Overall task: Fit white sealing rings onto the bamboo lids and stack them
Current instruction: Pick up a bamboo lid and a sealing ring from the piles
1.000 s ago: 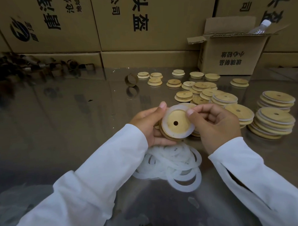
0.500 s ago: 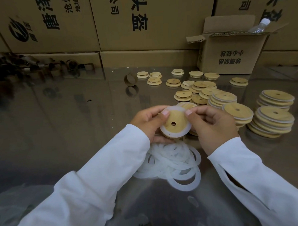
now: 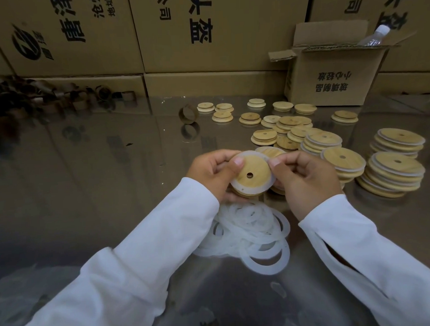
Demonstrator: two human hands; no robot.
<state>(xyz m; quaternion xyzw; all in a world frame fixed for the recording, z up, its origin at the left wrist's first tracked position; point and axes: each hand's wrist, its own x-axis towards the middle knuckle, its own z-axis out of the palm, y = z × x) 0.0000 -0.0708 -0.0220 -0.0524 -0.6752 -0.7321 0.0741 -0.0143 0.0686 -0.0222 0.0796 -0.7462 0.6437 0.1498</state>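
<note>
Over the near middle of the worktop (image 3: pixel 88 182), held up off the surface between both hands: a round bamboo lid (image 3: pixel 254 168) with a small hole near its centre, tilted toward the camera, a white sealing ring (image 3: pixel 236 187) lying around its raised inner disc. Left hand (image 3: pixel 213 174) curled round the lid's left edge, thumb pressed on the ring's upper left, other fingers tucked underneath. Right hand (image 3: pixel 307 181) pinching the right edge, thumb tip on the ring, remaining fingers bent in behind. Cannot tell whether seated all the way round, that side being hidden behind the right hand. Directly below the hands, toward the near edge, a loose pile of white sealing rings (image 3: pixel 250 232), overlapping one another flat on the worktop. Right of the hands, toward the right edge, four stacks of ringed lids (image 3: pixel 394 173), standing close together. Beyond those, toward the far edge, loose bamboo lids (image 3: pixel 264 136), some lying singly, some overlapping in a low heap. Near the far right corner, an open cardboard box (image 3: pixel 333 83) with a clear plastic bottle (image 3: pixel 375 36) poking out of its top. Just left of the loose lids, one short cardboard tube (image 3: pixel 188 114) on its side; more tubes (image 3: pixel 104 96) heaped along the far left edge, blurred. Behind everything, a wall of printed cartons (image 3: pixel 205 56). Long white sleeves (image 3: pixel 139 258) on both arms.
</note>
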